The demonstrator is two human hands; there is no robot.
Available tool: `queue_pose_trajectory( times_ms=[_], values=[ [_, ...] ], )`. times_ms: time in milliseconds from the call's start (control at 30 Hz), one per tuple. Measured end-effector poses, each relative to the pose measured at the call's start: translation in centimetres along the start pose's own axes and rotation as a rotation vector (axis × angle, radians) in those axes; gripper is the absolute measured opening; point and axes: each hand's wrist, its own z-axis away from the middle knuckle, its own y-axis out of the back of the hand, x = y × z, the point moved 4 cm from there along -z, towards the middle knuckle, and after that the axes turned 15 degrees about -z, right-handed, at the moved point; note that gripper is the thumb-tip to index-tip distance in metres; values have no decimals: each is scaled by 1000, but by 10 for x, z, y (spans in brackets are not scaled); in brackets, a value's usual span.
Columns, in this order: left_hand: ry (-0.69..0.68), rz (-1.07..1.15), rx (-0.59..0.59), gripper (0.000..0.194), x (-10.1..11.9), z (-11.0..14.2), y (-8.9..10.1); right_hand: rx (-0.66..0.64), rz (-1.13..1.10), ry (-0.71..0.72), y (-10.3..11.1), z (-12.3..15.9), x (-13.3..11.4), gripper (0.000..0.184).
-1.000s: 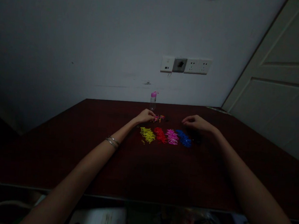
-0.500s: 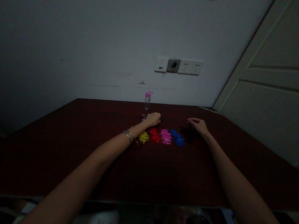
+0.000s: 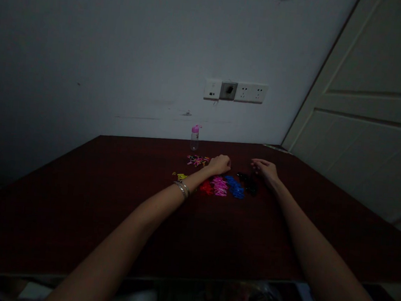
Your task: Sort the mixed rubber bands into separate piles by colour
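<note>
My left hand (image 3: pixel 220 164) is closed, knuckles up, just beyond the pink and blue piles; its fingertips are hidden, and so is anything in them. To its left lies a mixed heap of small coloured pieces (image 3: pixel 197 160), perhaps clips, too small to name. Nearer me are sorted piles: yellow (image 3: pixel 182 177), red (image 3: pixel 206 187), pink (image 3: pixel 220 186), blue (image 3: pixel 234 187) and black (image 3: pixel 248 183). My left forearm covers part of the yellow and red ones. My right hand (image 3: pixel 266 171) hovers by the black pile, its fingers drawn together; I cannot make out anything between them.
A clear bottle with a pink lid (image 3: pixel 195 138) stands behind the mixed heap, near the wall. The dark red table (image 3: pixel 76 205) reaches back to the wall with its sockets (image 3: pixel 250 93). A door (image 3: pixel 372 114) is at right. Dim items lie below the front edge.
My left hand has moved right, away from the mixed heap, which shows more fully now. My right hand stays by the black pile with its fingers slightly shifted. The view has shifted a little.
</note>
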Motion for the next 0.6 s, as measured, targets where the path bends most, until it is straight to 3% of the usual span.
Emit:
queue_pose_trajectory(
  times_ms=[133,267,467,600],
  values=[
    [-80,71,18,22,26,-5,1,-1,13,-2,-1,0,1,21],
    [-121,148,40,24,27,-6,-1,-14,24,9,-2,-1,1,20],
    [-55,343,220,26,-17,-3,9,-12,42,-13,-1,-1,2,21],
    [161,535,251,29,-71,5,13,-38,60,-10,-3,-1,3,20]
  ],
)
